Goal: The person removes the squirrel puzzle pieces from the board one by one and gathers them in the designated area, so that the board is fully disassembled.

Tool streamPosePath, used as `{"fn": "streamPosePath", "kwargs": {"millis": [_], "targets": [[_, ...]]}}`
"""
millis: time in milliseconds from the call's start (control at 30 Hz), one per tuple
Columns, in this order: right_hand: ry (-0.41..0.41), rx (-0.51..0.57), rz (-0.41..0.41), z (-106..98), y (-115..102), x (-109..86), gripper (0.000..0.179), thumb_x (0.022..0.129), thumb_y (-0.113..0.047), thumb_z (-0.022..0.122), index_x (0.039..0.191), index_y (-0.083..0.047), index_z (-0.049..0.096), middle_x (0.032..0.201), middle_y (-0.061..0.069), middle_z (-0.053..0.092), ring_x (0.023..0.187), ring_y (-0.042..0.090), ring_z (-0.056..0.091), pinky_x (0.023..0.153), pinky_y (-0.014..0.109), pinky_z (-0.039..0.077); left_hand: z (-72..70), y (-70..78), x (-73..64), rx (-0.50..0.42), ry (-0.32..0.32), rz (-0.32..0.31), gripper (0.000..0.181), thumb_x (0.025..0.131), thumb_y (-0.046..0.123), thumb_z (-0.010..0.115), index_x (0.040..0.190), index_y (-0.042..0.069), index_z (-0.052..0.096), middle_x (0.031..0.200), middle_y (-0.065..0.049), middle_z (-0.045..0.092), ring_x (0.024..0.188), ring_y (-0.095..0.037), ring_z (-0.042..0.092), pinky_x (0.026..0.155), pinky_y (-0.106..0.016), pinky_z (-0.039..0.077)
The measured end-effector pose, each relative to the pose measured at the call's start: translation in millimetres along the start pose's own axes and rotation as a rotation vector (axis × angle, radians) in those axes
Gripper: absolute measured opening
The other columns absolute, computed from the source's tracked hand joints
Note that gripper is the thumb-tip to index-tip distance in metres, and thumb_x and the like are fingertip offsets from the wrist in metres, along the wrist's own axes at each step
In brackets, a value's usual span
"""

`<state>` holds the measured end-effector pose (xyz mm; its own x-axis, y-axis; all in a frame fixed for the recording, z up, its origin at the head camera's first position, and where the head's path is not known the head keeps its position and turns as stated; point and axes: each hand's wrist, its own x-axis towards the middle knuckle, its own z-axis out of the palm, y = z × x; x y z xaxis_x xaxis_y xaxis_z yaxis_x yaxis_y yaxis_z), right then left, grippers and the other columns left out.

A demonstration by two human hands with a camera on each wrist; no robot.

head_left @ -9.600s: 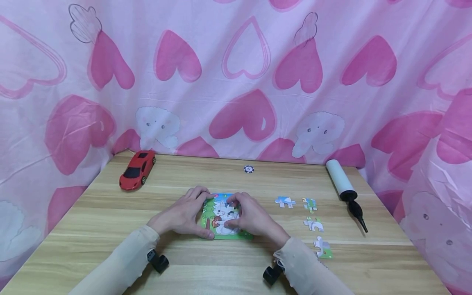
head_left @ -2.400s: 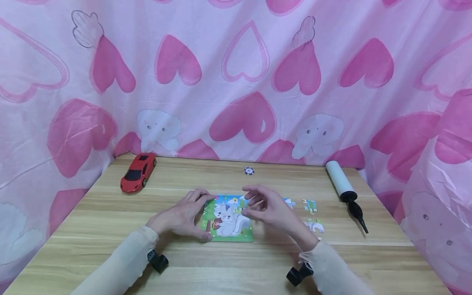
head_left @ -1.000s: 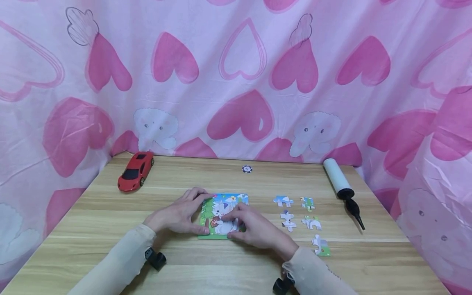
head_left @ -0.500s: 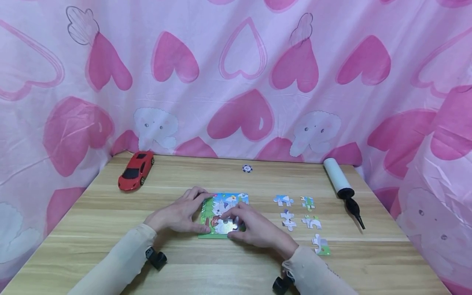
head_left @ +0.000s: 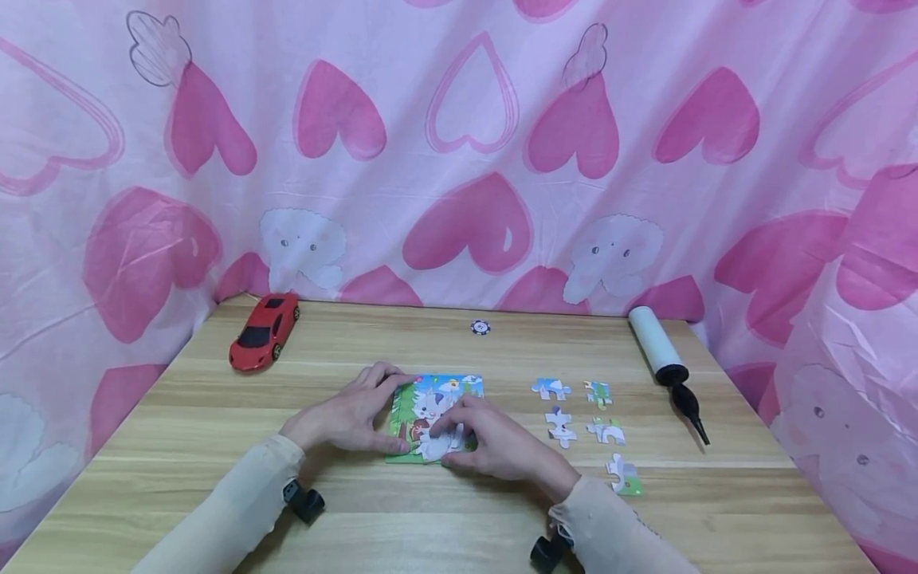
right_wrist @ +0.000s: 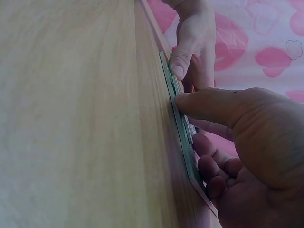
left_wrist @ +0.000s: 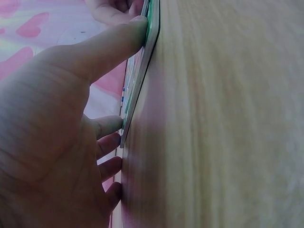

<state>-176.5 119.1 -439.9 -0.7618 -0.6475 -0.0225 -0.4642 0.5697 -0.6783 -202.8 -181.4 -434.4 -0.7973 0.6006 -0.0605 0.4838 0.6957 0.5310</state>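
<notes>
- Left hand [head_left: 350,416]: fingers extended, thumb and fingertips resting along the left side of the puzzle board [head_left: 430,405]; nothing is clasped.
- Right hand [head_left: 495,442]: fingers bent over the board's right part, thumb at its near edge. Whether a piece is pinched beneath or merely pressed cannot be told.
- Puzzle board: lies flat between the two hands, its squirrel picture partly covered by the right one.
- Loose puzzle pieces [head_left: 561,428]: five, lying apart from one another to the right of the right hand.
- Wooden table [head_left: 394,510]: light brown, streaked grain, extending on all sides of the hands.
- Red toy car [head_left: 264,333]: beyond and left of the left hand.
- Round chip [head_left: 480,328]: beyond both hands, near the far edge.
- White pump [head_left: 656,343]: black-tipped, lying beyond the pieces, well right of the right hand.
- Cloth backdrop [head_left: 466,104]: pink and white, heart-printed, creased, hanging beyond the hands and down both sides.
</notes>
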Motion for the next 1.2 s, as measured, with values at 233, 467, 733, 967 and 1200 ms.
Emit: {"fn": "streamPosePath", "kwargs": {"millis": [233, 467, 733, 967, 1200], "targets": [[-0.002, 0.012, 0.010, -1.1, -0.4, -0.4, 0.044, 0.096, -0.031, 0.090, 0.138, -0.032, 0.077, 0.123, -0.012, 0.063, 0.108, 0.010, 0.057, 0.093, 0.029, 0.052, 0.0, 0.3, -0.4, 0.002, 0.003, 0.005, 0.106, 0.089, 0.062, 0.088, 0.171, 0.015, 0.041, 0.163, -0.009, 0.038, 0.149, -0.033, 0.037, 0.126, -0.066, 0.040], [0.001, 0.032, 0.006, -1.4, 0.5, -0.4, 0.048, 0.094, -0.029, 0.091, 0.139, -0.037, 0.077, 0.120, -0.009, 0.060, 0.105, 0.012, 0.058, 0.088, 0.029, 0.054, -0.1, 0.4, -0.5, 0.000, 0.001, -0.002, 0.106, 0.089, 0.062, 0.088, 0.172, 0.016, 0.040, 0.163, -0.009, 0.037, 0.149, -0.033, 0.037, 0.127, -0.066, 0.040], [0.016, -0.003, 0.022, -2.5, -1.9, -1.5, 0.049, 0.093, -0.030, 0.092, 0.139, -0.037, 0.077, 0.128, -0.011, 0.060, 0.113, 0.010, 0.059, 0.100, 0.034, 0.054, 0.1, 0.5, -0.8, 0.007, 0.000, -0.004, 0.106, 0.090, 0.062, 0.088, 0.172, 0.016, 0.040, 0.163, -0.009, 0.037, 0.149, -0.033, 0.038, 0.127, -0.066, 0.040], [0.089, 0.022, 0.046, -16.2, -5.6, -7.5, 0.047, 0.096, -0.024, 0.089, 0.140, -0.034, 0.076, 0.122, -0.008, 0.060, 0.105, 0.017, 0.060, 0.084, 0.031, 0.057, -0.2, 0.2, -0.3, 0.007, -0.003, -0.012, 0.108, 0.088, 0.064, 0.089, 0.172, 0.017, 0.040, 0.163, -0.009, 0.038, 0.149, -0.034, 0.038, 0.127, -0.066, 0.039], [0.228, 0.003, -0.005, -51.9, -10.1, -14.3, 0.049, 0.093, -0.014, 0.088, 0.140, -0.027, 0.078, 0.119, -0.005, 0.063, 0.100, 0.023, 0.061, 0.073, 0.030, 0.056, 0.4, -0.4, -0.6, 0.010, 0.001, -0.005, 0.111, 0.085, 0.064, 0.092, 0.172, 0.017, 0.040, 0.162, -0.008, 0.038, 0.148, -0.032, 0.038, 0.126, -0.064, 0.041]]}}
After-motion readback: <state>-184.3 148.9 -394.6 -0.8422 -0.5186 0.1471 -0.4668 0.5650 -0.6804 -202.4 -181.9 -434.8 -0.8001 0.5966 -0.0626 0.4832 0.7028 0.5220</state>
